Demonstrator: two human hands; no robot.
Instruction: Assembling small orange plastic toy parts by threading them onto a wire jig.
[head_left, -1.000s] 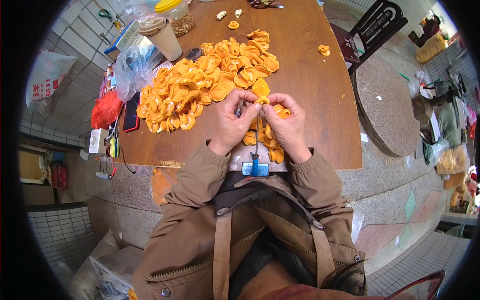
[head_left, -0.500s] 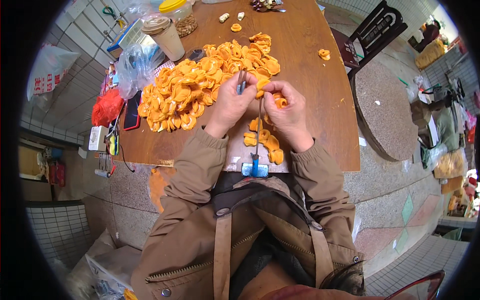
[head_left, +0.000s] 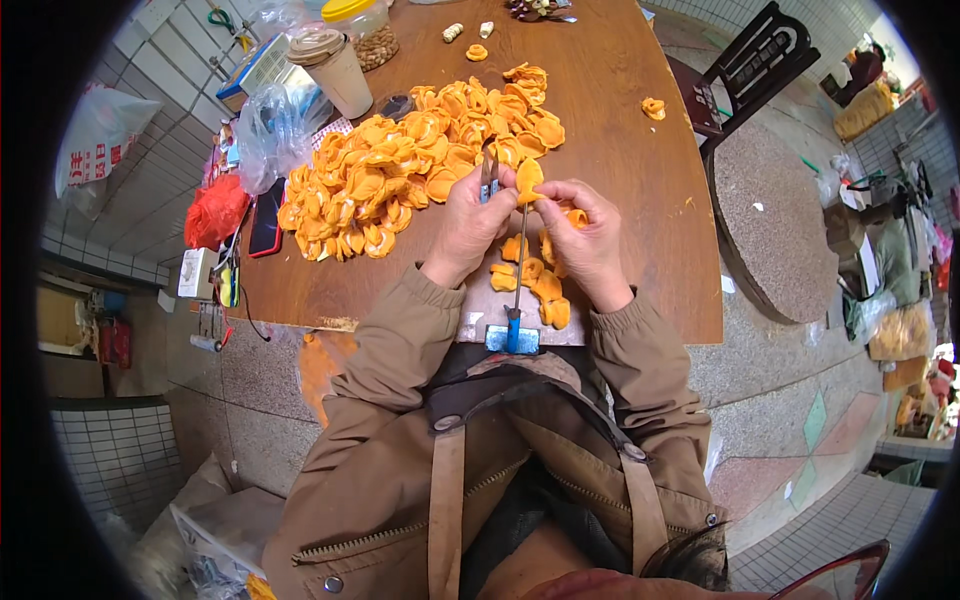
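Observation:
A single orange petal-like piece (head_left: 530, 177) sits at the top of a thin metal rod (head_left: 520, 258), which rises from a small blue clamp (head_left: 512, 338) at the table's near edge. My left hand (head_left: 463, 225) is closed, its fingertips at the petal piece's left side. That same hand also keeps a slim, pointed metal tweezers-like tool (head_left: 489, 172) tucked in its grip. From the right, my right hand (head_left: 583, 238) pinches the lower end of the petal piece against the rod. Several curled orange pieces (head_left: 546, 286) lie beside the rod, partly behind my right hand.
A large heap of orange petal pieces (head_left: 375, 165) covers the table's left middle. Behind it stand a lidded cup (head_left: 340, 80) and a yellow-lidded jar (head_left: 372, 42). A phone (head_left: 265, 222) and a red plastic bag (head_left: 215, 212) lie left. A dark chair (head_left: 755, 65) stands right.
The petal piece now stands upright and shows more of its face above my fingers. My right hand has shifted slightly down and right; the whole view has moved a little.

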